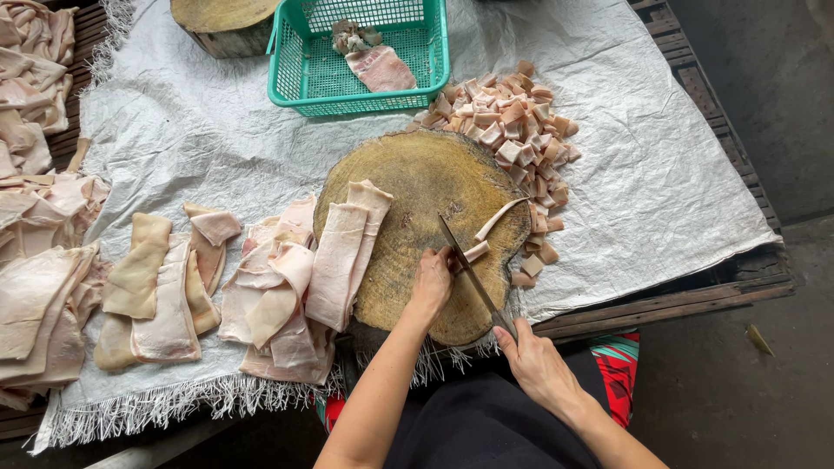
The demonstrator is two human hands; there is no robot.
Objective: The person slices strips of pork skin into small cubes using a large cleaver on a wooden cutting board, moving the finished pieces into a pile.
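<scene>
My right hand (pixel 536 363) grips the handle of a long knife (pixel 465 265) whose blade lies across the near right part of a round wooden chopping block (pixel 417 187). My left hand (pixel 432 280) presses a small piece of pale pork skin (pixel 475 252) on the block beside the blade. A thin curved strip of skin (pixel 497 217) lies just beyond it. Two long slabs of skin (pixel 343 252) hang over the block's left edge.
A heap of cut skin squares (pixel 512 130) sits right of the block on a white woven sheet (pixel 660 174). More slabs (pixel 165 287) lie at left. A green plastic basket (pixel 295 61) holds a piece of skin. Another wooden block (pixel 221 22) stands behind.
</scene>
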